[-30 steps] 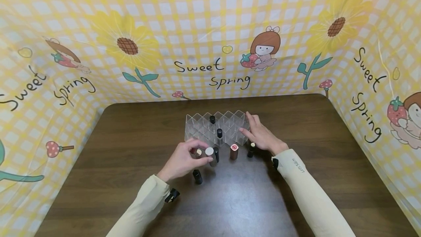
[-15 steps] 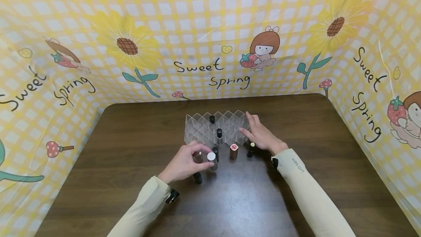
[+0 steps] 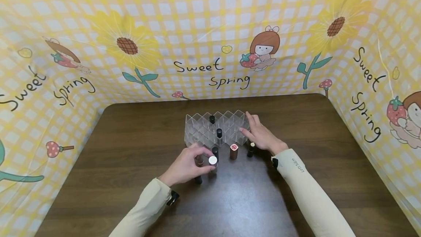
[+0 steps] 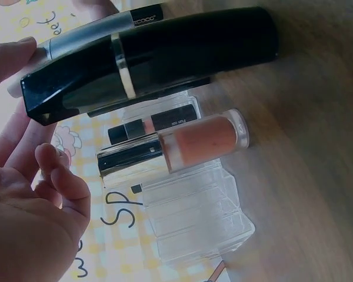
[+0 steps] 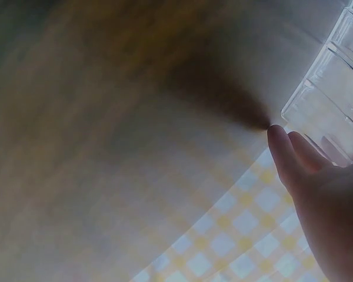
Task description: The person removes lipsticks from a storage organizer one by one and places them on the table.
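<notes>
My left hand [image 3: 185, 165] pinches a silver lipstick tube [image 3: 212, 161] between thumb and fingers, its pale round end facing up. In the left wrist view the silver tube [image 4: 94, 34] shows a black lower end, partly behind a black lipstick [image 4: 194, 50]. A lip gloss [image 4: 203, 142] with a shiny cap stands close to the left hand. My right hand [image 3: 263, 136] rests against the right end of a clear lipstick organizer [image 3: 197, 129]. Two black-capped tubes, a rear one [image 3: 212, 119] and a front one [image 3: 219, 132], stand in its compartments.
Before the organizer stand a black tube [image 3: 215, 153], a brown lipstick [image 3: 234, 151] and a black tube with a gold-coloured top [image 3: 251, 150]. Another black tube [image 3: 198, 179] is partly hidden below the left hand. A checked cloth [image 3: 197, 46] surrounds the wooden table [image 3: 141, 127].
My left hand has shifted slightly right and toward me with the silver lipstick tube, covering more of the nearest black tube. The right hand has stayed on the organizer.
</notes>
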Action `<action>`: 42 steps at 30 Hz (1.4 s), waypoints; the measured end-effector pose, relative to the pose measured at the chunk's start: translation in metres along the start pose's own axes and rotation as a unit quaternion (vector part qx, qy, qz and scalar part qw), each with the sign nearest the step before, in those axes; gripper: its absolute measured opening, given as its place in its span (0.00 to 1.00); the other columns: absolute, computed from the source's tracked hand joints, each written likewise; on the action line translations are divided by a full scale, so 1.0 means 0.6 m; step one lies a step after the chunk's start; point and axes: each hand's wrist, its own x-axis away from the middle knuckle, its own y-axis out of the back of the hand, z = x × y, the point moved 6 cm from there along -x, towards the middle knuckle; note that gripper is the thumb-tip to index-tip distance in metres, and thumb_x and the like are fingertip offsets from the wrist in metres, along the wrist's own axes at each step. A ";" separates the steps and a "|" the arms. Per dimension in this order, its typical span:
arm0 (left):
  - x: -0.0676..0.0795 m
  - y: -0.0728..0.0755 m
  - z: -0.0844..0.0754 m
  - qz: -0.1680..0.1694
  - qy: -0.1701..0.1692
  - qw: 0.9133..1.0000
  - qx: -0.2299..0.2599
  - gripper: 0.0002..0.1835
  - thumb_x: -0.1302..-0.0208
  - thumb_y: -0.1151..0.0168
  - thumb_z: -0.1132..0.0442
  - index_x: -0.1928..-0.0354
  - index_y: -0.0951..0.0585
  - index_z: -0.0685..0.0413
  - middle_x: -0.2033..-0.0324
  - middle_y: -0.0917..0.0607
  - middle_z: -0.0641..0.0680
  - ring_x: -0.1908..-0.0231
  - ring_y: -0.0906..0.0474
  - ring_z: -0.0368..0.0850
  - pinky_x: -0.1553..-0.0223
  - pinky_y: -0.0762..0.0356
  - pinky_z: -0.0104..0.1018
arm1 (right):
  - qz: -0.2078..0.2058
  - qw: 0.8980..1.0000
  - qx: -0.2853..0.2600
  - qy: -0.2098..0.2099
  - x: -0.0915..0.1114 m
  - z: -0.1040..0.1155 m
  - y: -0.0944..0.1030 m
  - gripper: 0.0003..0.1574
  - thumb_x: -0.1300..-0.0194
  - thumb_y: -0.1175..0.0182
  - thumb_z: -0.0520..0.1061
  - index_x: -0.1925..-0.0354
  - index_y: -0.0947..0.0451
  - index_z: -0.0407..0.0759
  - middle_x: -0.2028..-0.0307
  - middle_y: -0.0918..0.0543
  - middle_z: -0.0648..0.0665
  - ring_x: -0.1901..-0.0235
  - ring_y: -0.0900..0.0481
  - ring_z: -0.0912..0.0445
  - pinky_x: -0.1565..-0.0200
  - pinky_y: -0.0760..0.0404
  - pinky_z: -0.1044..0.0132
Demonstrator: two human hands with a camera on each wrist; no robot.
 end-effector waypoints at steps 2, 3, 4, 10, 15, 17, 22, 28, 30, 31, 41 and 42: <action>0.000 -0.002 0.000 0.000 -0.004 1.000 -0.003 0.14 0.51 0.24 0.58 0.60 0.16 0.42 0.66 0.18 0.44 0.67 0.30 0.39 0.66 0.26 0.35 | 0.000 1.000 0.001 0.000 0.000 0.000 0.000 0.49 0.26 0.60 0.64 0.24 0.65 0.38 0.32 0.47 0.37 0.51 0.25 0.47 0.43 0.26 0.51; 0.001 -0.003 0.000 0.000 -0.005 1.000 -0.002 0.14 0.51 0.24 0.58 0.61 0.16 0.43 0.66 0.18 0.45 0.67 0.30 0.39 0.66 0.26 0.33 | 0.000 1.000 0.000 0.000 0.000 0.000 0.000 0.49 0.26 0.60 0.64 0.24 0.65 0.38 0.32 0.47 0.37 0.52 0.24 0.47 0.44 0.26 0.51; 0.001 -0.003 0.000 0.000 -0.006 1.000 -0.004 0.14 0.51 0.24 0.58 0.60 0.16 0.43 0.66 0.18 0.45 0.68 0.30 0.40 0.67 0.27 0.32 | 0.000 1.000 0.001 0.000 0.000 0.000 0.000 0.49 0.26 0.60 0.64 0.24 0.65 0.39 0.32 0.47 0.37 0.52 0.24 0.47 0.44 0.26 0.51; 0.002 -0.004 -0.001 0.005 -0.012 1.000 -0.019 0.14 0.50 0.24 0.56 0.60 0.16 0.43 0.66 0.17 0.45 0.68 0.31 0.44 0.68 0.33 0.26 | -0.002 1.000 0.004 0.002 0.000 0.000 0.001 0.49 0.26 0.59 0.64 0.24 0.65 0.38 0.33 0.46 0.37 0.53 0.25 0.48 0.44 0.26 0.52; 0.002 -0.005 -0.001 0.006 -0.016 0.999 -0.032 0.14 0.50 0.24 0.56 0.60 0.16 0.43 0.66 0.17 0.43 0.67 0.31 0.44 0.67 0.34 0.27 | -0.003 1.000 0.006 0.003 -0.001 0.000 0.001 0.49 0.25 0.59 0.63 0.24 0.64 0.37 0.34 0.45 0.37 0.57 0.26 0.49 0.46 0.25 0.53; 0.002 -0.006 0.000 0.005 -0.021 0.999 -0.036 0.13 0.50 0.24 0.56 0.61 0.16 0.43 0.67 0.17 0.43 0.67 0.31 0.46 0.67 0.35 0.27 | -0.004 1.000 0.006 0.004 -0.001 0.000 0.001 0.49 0.25 0.59 0.63 0.24 0.64 0.37 0.34 0.45 0.37 0.59 0.26 0.50 0.47 0.25 0.53; 0.002 -0.010 0.002 0.003 -0.035 0.998 -0.044 0.13 0.51 0.24 0.56 0.62 0.15 0.43 0.67 0.16 0.46 0.68 0.32 0.47 0.67 0.36 0.27 | -0.002 1.000 0.007 0.002 0.000 0.001 0.001 0.49 0.25 0.59 0.64 0.24 0.65 0.38 0.34 0.45 0.37 0.60 0.26 0.51 0.48 0.25 0.54; 0.003 -0.016 0.004 0.009 -0.026 0.998 -0.053 0.13 0.50 0.24 0.55 0.62 0.15 0.42 0.67 0.16 0.47 0.68 0.33 0.46 0.67 0.38 0.27 | 0.005 1.000 0.004 -0.003 0.001 0.003 0.000 0.50 0.26 0.60 0.65 0.23 0.67 0.40 0.33 0.46 0.38 0.55 0.25 0.49 0.47 0.25 0.53; 0.004 -0.017 0.005 0.010 -0.021 0.998 -0.055 0.13 0.50 0.25 0.54 0.62 0.15 0.41 0.68 0.17 0.46 0.68 0.33 0.46 0.67 0.38 0.27 | 0.005 1.000 0.004 -0.005 0.001 0.003 0.000 0.50 0.26 0.60 0.65 0.23 0.67 0.40 0.33 0.46 0.38 0.55 0.25 0.49 0.46 0.25 0.53; 0.004 -0.018 0.005 0.011 -0.020 0.998 -0.056 0.13 0.50 0.25 0.54 0.62 0.15 0.41 0.68 0.17 0.47 0.68 0.33 0.46 0.67 0.38 0.27 | 0.005 1.000 0.004 -0.005 0.001 0.004 0.000 0.50 0.26 0.60 0.65 0.24 0.67 0.40 0.33 0.46 0.38 0.55 0.25 0.49 0.46 0.25 0.53; 0.005 -0.017 0.004 0.006 -0.015 0.998 -0.062 0.13 0.50 0.24 0.54 0.61 0.15 0.42 0.70 0.19 0.48 0.68 0.33 0.48 0.67 0.40 0.28 | 0.005 1.000 0.004 -0.007 0.002 0.003 0.001 0.49 0.26 0.61 0.65 0.24 0.66 0.40 0.33 0.46 0.38 0.55 0.25 0.49 0.46 0.25 0.53; 0.005 -0.017 0.004 0.007 -0.012 0.998 -0.063 0.13 0.51 0.24 0.54 0.62 0.15 0.42 0.70 0.19 0.48 0.68 0.33 0.48 0.67 0.40 0.28 | 0.005 1.000 0.004 -0.007 0.002 0.003 0.001 0.49 0.26 0.61 0.65 0.24 0.67 0.40 0.33 0.46 0.38 0.55 0.25 0.49 0.46 0.25 0.53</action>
